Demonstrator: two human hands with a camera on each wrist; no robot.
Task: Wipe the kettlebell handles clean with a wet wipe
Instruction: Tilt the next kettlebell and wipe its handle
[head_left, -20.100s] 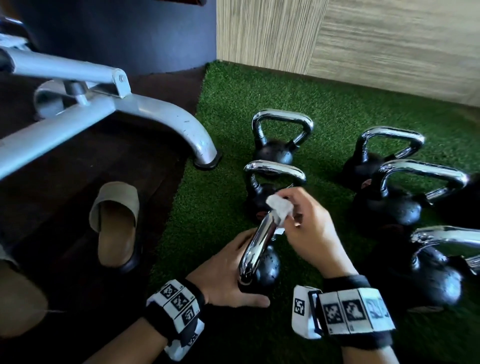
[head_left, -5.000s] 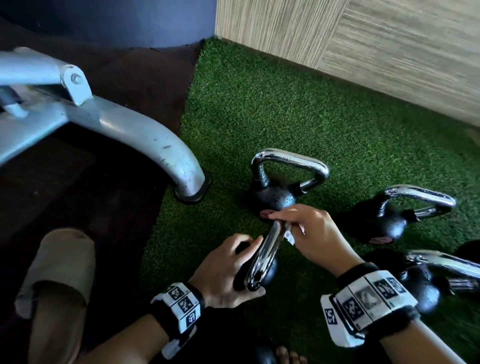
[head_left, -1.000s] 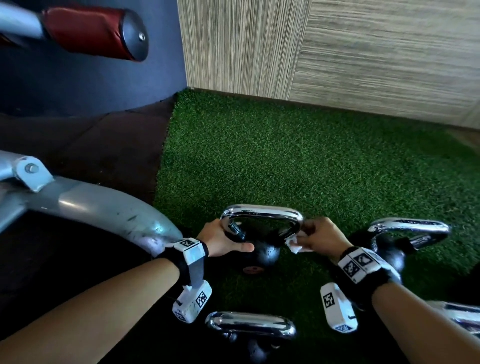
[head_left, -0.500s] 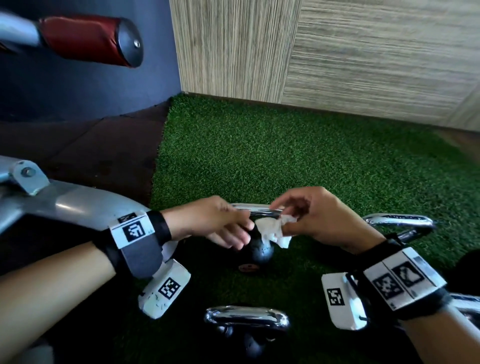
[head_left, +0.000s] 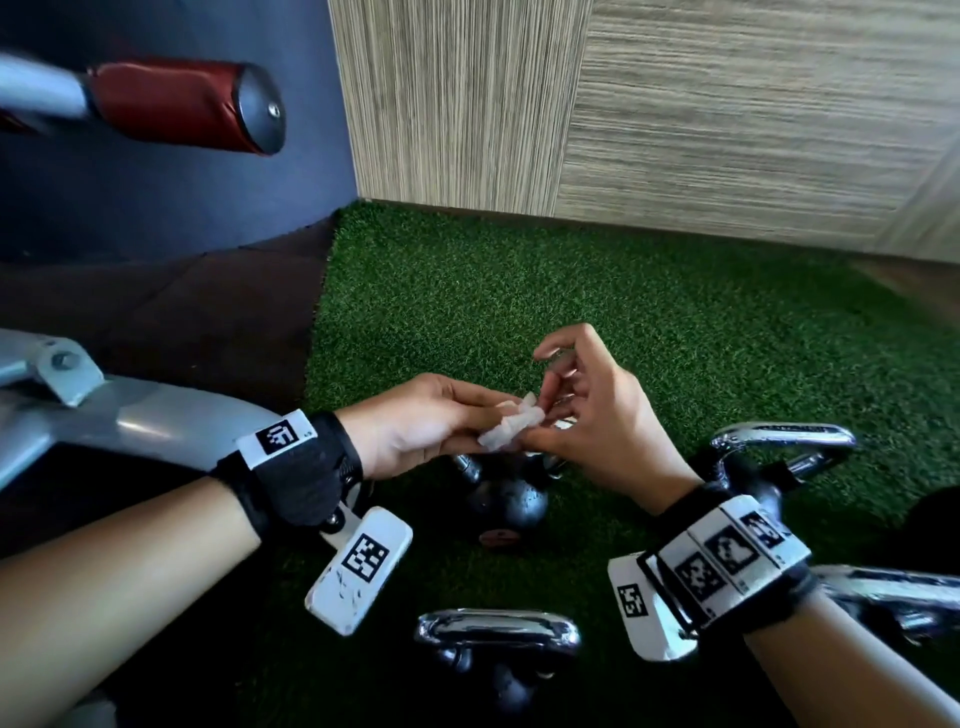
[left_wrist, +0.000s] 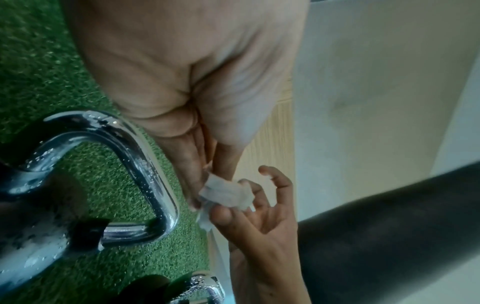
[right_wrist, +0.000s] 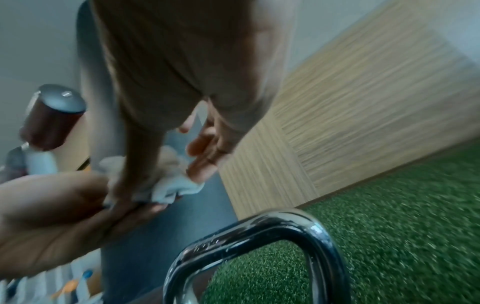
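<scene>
left hand (head_left: 415, 421) and right hand (head_left: 587, 415) both pinch the wet wipe (head_left: 511, 428) over a kettlebell (head_left: 506, 501). splayed right fingers (head_left: 548, 387) could drop it onto turf (head_left: 519, 291).

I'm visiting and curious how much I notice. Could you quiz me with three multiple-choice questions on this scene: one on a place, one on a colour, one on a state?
1. Where is the wet wipe? A. In a bucket. B. On a shelf. C. Between the left hand and right hand.
2. What colour is the artificial turf? A. Green. B. Blue. C. Grey.
3. How does the kettlebell handle below the hands look? A. Rusty. B. Shiny, with droplets. C. Taped.
Answers: 1 C, both hands pinch it; 2 A, green in every view; 3 B, the left wrist view shows droplets on chrome.
</scene>
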